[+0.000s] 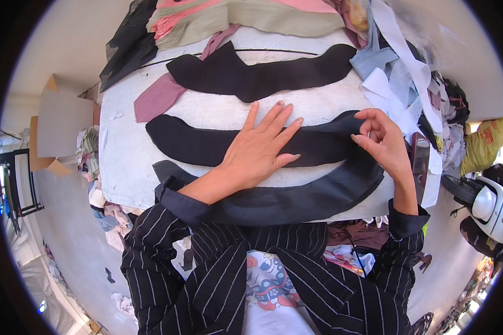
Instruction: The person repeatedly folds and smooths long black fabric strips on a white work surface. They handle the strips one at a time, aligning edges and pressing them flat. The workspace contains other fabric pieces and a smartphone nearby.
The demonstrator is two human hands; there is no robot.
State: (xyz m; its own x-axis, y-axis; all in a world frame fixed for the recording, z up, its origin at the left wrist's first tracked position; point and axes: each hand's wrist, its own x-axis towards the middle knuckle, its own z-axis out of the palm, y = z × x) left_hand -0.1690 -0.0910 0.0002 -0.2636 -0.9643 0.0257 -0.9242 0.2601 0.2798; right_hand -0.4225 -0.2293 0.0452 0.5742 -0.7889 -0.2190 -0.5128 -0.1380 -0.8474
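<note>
My left hand (255, 148) lies flat, fingers spread, across the middle of a curved black fabric piece (188, 142) on the white-covered table. At that piece's right end, my right hand (379, 138) has its fingers curled, with thumb and index finger at the fabric; whether they pinch it is unclear. Nearer my body lies a curved, dark, slightly shiny fabric strip (285, 203), partly under my left forearm; its right end rises towards my right hand. Beyond my left fingertips, another black fabric piece (272, 75) with a pointed peak lies flat.
A mauve fabric strip (159, 98) runs under the far black piece. Stacked green and pink fabric (251, 19) covers the table's far side. White and light-blue scraps (390, 90) heap at the right, near a phone (420, 163). A cardboard box (63, 121) stands left; a scooter (488, 205) right.
</note>
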